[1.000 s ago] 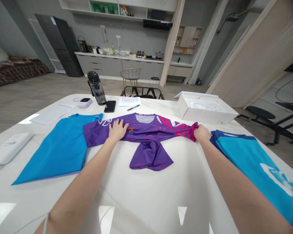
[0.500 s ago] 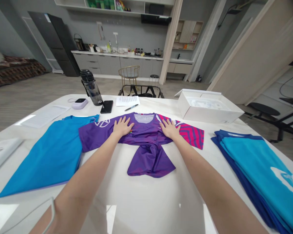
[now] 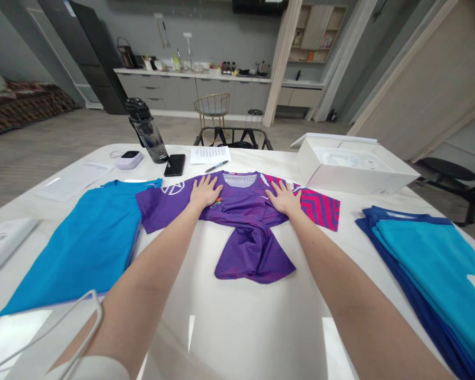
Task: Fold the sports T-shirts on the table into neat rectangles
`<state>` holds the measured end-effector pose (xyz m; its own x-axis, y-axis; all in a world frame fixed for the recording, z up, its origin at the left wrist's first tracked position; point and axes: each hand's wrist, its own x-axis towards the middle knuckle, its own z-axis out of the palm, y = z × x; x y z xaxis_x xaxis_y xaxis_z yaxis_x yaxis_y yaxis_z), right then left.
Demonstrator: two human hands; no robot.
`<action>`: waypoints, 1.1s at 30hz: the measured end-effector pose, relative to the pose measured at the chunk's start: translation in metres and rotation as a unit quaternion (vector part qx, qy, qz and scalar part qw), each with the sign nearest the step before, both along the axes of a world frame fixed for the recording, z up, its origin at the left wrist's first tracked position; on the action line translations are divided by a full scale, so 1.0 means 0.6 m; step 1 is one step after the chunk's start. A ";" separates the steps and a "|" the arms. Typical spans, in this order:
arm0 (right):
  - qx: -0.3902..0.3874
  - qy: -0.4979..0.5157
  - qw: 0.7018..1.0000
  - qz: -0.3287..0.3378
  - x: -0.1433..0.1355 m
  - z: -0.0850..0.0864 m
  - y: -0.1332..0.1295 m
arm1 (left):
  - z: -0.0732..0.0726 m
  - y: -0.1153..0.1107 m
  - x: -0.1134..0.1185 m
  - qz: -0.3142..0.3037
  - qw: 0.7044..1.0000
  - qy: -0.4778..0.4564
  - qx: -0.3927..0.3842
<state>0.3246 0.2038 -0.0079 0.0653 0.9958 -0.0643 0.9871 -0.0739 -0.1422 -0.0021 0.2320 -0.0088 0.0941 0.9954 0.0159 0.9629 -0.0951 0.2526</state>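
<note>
A purple T-shirt (image 3: 243, 208) with a pink striped sleeve on the right lies spread across the white table, its collar toward the far side. Its lower part is gathered into a twisted, knot-like bunch from which a flared flap extends toward me. My left hand (image 3: 206, 191) rests flat on the shirt left of the collar, fingers spread. On the other side of the collar, my right hand (image 3: 283, 199) also presses flat with fingers apart, near the striped sleeve. Neither hand grips the fabric. The left purple sleeve overlaps or touches a blue shirt (image 3: 83, 237).
Folded blue shirts (image 3: 431, 264) are stacked at the right. Behind them stands an open white box (image 3: 352, 174). Along the far side are a water bottle (image 3: 150, 137), a phone (image 3: 174, 165), a pen (image 3: 217, 167) and paper (image 3: 209, 154). A white cable (image 3: 91, 316) crosses my left forearm.
The camera view has tilted down slightly, and the table things appear shifted a little right and up. Both hands stay flat on the purple T-shirt, which keeps nearly the same shape.
</note>
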 end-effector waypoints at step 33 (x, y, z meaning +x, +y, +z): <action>0.109 0.089 0.990 -0.009 -0.072 0.032 -0.365 | 0.017 -0.251 0.141 -0.231 0.958 -0.005 0.170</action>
<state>0.2812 -0.0151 0.0116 0.0897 0.9862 0.1391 0.9441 -0.0397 -0.3273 0.0826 0.0816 0.0012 0.5209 0.7851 0.3351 0.7965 -0.5882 0.1400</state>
